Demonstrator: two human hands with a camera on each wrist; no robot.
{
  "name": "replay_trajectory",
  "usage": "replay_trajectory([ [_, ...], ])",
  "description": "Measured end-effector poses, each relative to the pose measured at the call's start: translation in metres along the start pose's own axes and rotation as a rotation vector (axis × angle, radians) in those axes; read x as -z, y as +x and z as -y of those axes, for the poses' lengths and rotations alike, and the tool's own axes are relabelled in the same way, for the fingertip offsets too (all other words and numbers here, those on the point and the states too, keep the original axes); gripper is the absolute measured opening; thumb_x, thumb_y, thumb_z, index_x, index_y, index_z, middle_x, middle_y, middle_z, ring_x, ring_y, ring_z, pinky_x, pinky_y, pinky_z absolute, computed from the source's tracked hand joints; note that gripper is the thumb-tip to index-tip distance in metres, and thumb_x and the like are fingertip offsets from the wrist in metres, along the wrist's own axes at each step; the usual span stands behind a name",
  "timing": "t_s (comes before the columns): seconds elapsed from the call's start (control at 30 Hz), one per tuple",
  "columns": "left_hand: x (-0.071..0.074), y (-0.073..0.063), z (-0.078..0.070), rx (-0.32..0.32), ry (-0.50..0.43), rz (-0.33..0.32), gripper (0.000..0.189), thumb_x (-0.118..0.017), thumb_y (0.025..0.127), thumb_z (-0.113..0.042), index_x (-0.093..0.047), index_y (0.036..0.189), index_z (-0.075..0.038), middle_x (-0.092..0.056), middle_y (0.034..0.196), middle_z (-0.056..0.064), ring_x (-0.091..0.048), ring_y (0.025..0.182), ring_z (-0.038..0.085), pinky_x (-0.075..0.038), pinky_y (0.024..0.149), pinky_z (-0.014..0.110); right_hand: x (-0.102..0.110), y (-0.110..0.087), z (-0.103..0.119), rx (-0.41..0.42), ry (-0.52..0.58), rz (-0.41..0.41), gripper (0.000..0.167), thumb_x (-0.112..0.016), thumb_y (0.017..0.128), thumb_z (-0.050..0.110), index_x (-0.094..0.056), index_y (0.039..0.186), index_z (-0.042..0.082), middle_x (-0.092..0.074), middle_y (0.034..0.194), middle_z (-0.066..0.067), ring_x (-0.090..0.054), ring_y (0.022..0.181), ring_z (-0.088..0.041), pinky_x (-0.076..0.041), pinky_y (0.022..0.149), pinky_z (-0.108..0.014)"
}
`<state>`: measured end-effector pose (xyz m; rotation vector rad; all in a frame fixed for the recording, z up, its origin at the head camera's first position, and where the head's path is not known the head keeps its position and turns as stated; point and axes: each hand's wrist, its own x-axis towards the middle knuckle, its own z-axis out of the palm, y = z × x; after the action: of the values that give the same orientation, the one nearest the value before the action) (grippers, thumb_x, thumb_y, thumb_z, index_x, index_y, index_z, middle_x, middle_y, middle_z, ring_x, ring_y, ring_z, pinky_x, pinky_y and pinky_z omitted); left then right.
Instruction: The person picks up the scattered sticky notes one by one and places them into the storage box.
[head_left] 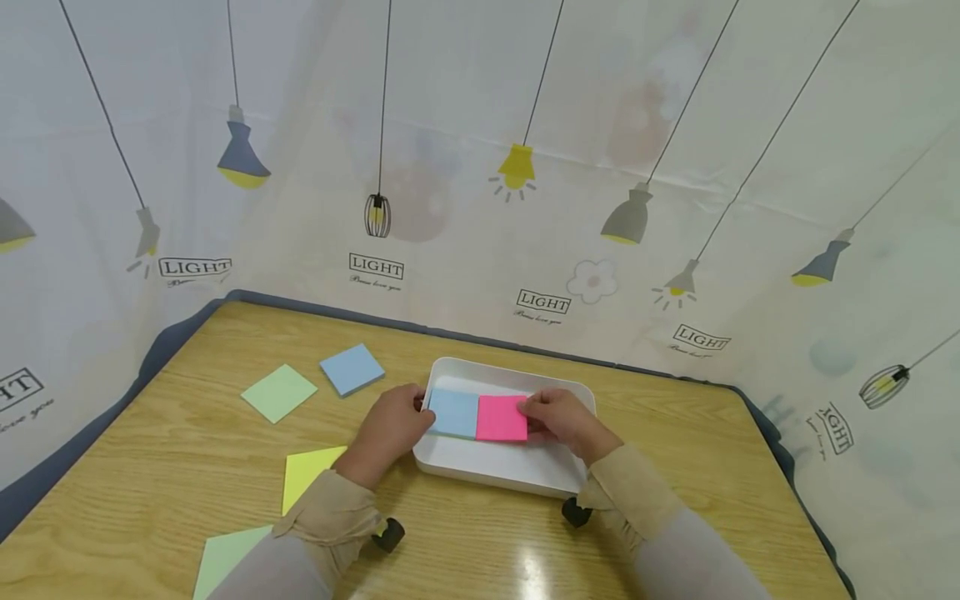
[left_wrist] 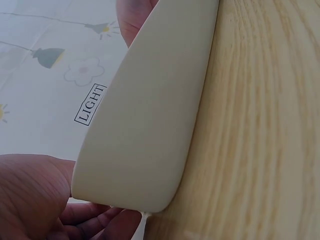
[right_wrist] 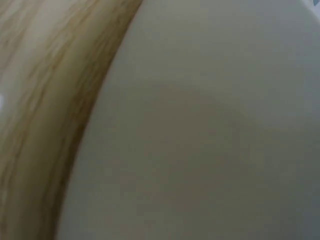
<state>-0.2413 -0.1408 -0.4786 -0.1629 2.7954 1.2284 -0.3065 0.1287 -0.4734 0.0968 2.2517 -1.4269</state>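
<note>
A shallow white tray [head_left: 495,477] stands on the wooden table. My left hand [head_left: 393,429] grips its left end, thumb over the rim; in the left wrist view the left hand [left_wrist: 35,200] has its fingers bent against the outer wall. Inside the tray a blue sticky note pad [head_left: 453,414] lies beside a pink sticky note pad [head_left: 501,418], their edges meeting or nearly so. With thumb and fingers my right hand [head_left: 566,421] pinches the pink pad's right edge. The right wrist view shows mostly the tray wall [right_wrist: 200,150], blurred, and that hand is hidden there.
Left of the tray lie another blue pad [head_left: 352,369], a green pad [head_left: 279,393], a yellow pad [head_left: 307,477] partly under my left forearm, and a second green pad [head_left: 225,554] partly covered by the sleeve. A patterned curtain [head_left: 465,150] hangs behind the table [head_left: 712,483].
</note>
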Motion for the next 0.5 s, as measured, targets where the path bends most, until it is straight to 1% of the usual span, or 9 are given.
replay_trajectory([
  [0.1,-0.0002,-0.0002,0.0000,-0.004,0.001,-0.003,0.037,-0.062,0.092,-0.020,-0.066,0.126,-0.004,-0.070,0.115,0.008,-0.060,0.094,0.021,-0.053,0.088,0.043,-0.0008,0.0003,-0.0014,-0.003,-0.071,-0.024,0.021,-0.065,0.098,0.022,-0.067,0.099,0.001,-0.069,0.086,-0.009,-0.065,0.073,-0.015,-0.059,0.066,-0.029],
  [0.23,-0.0004,-0.0003,-0.0001,-0.010,0.002,-0.004,0.037,-0.062,0.092,-0.020,-0.067,0.125,-0.004,-0.070,0.115,0.009,-0.060,0.094,0.021,-0.053,0.088,0.043,-0.0018,0.0005,-0.0030,-0.001,-0.132,-0.052,0.019,-0.065,0.098,0.019,-0.067,0.097,0.001,-0.068,0.081,-0.010,-0.066,0.065,-0.015,-0.059,0.061,-0.029],
  [0.37,-0.0006,-0.0001,0.0002,-0.010,0.001,-0.002,0.036,-0.062,0.092,-0.020,-0.067,0.125,-0.005,-0.070,0.116,0.008,-0.060,0.094,0.021,-0.053,0.088,0.043,-0.0023,-0.0009,-0.0034,0.010,-0.166,-0.067,0.017,-0.063,0.099,0.017,-0.065,0.098,0.000,-0.067,0.080,-0.012,-0.066,0.063,-0.015,-0.059,0.060,-0.029],
  [0.5,-0.0008,-0.0001,0.0013,-0.011,-0.001,-0.004,0.035,-0.062,0.092,-0.020,-0.067,0.123,-0.005,-0.070,0.116,0.008,-0.060,0.094,0.021,-0.053,0.088,0.043,-0.0027,-0.0020,-0.0035,0.007,-0.176,-0.073,0.018,-0.063,0.099,0.018,-0.065,0.098,0.000,-0.067,0.081,-0.012,-0.066,0.063,-0.016,-0.059,0.060,-0.029],
])
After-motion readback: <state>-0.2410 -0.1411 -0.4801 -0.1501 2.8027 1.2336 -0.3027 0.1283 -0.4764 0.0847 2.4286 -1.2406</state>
